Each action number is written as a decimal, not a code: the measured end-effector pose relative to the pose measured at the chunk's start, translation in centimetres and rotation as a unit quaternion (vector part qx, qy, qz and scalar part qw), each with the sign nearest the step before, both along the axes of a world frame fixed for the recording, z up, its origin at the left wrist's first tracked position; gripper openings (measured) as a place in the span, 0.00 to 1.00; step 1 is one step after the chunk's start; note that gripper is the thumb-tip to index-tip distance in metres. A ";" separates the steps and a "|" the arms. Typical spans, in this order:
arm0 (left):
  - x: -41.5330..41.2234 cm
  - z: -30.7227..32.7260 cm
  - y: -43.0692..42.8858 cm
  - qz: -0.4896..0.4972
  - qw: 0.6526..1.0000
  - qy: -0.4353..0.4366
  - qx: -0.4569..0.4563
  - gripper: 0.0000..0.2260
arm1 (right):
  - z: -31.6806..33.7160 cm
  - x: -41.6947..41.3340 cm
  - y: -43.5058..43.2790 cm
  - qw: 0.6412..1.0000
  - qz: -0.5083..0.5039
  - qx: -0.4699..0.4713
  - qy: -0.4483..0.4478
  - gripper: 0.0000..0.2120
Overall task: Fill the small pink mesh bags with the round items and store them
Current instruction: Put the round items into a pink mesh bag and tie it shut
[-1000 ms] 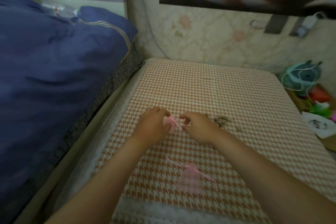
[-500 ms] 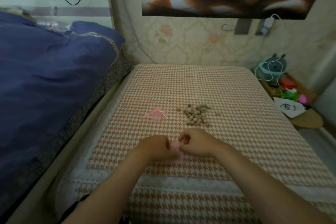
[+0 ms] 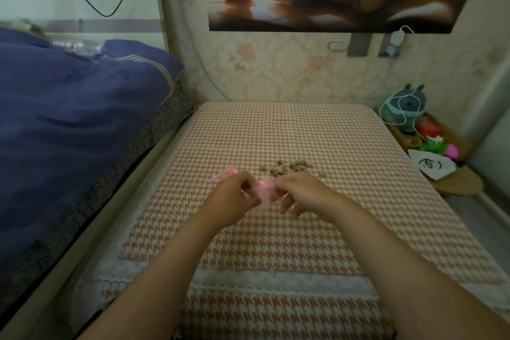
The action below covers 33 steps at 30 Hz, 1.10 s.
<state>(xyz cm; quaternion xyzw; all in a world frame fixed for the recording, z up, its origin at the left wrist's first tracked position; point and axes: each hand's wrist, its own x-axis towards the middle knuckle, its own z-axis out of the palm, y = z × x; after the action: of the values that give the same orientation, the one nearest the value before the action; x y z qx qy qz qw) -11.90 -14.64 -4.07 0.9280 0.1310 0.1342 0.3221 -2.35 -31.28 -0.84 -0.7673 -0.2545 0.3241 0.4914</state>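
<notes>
A small pink mesh bag (image 3: 264,190) is held between my two hands above the houndstooth table cloth (image 3: 289,234). My left hand (image 3: 232,198) pinches its left edge and my right hand (image 3: 300,193) pinches its right edge. A second pink mesh bag (image 3: 225,174) lies flat on the cloth just beyond my left hand, partly hidden by it. A loose heap of small brown round items (image 3: 288,168) lies on the cloth just past my right hand.
A blue quilt (image 3: 69,130) on a bed borders the table on the left. A wallpapered wall (image 3: 276,77) stands behind. At the right, a low stand holds a teal plush toy (image 3: 404,107), cables, bright toys and a white cloth (image 3: 430,165).
The camera has tilted up, so the table's far end and the poster show more. My hands, still on the pink bag, have risen closer to the heap of round items.
</notes>
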 end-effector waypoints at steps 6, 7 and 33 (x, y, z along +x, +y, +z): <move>1.3 0.3 0.6 -0.026 0.999 -0.024 -0.030 0.12 | -0.2 0.4 0.0 0.998 -0.036 0.011 -0.040 0.08; 1.3 0.4 0.5 -0.032 0.999 -0.021 -0.034 0.13 | -0.3 0.5 0.1 0.997 -0.043 0.016 -0.054 0.07; 4.4 1.5 -1.8 0.009 0.981 -0.007 -0.195 0.06 | -1.9 2.6 -0.2 0.981 -0.119 0.004 -0.155 0.13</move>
<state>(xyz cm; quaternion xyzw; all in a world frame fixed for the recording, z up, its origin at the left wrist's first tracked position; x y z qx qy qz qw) -7.46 -16.47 -2.55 0.8453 0.1610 0.1157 0.4961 0.26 -31.52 -2.74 -0.8310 -0.2361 0.1391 0.4841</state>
